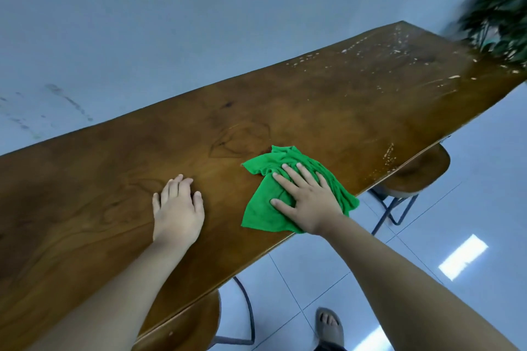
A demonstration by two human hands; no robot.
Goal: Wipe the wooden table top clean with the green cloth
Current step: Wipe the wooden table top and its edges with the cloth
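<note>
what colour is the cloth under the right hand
Bright green cloth, plain with no pattern; shows in the head view.

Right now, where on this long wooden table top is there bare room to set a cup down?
Bare wood lies between the left hand and the wall, and beyond the crumpled green cloth under the right hand. The end by the leafy plant is littered with pale crumbs.

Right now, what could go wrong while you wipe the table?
The crumbs at the far end sit close to the table edge, so the cloth might push them onto the floor. The plant stands right by those crumbs, and a wide swipe by the right hand could bump it. The cloth already hangs a little over the near edge and might slip off.
</note>
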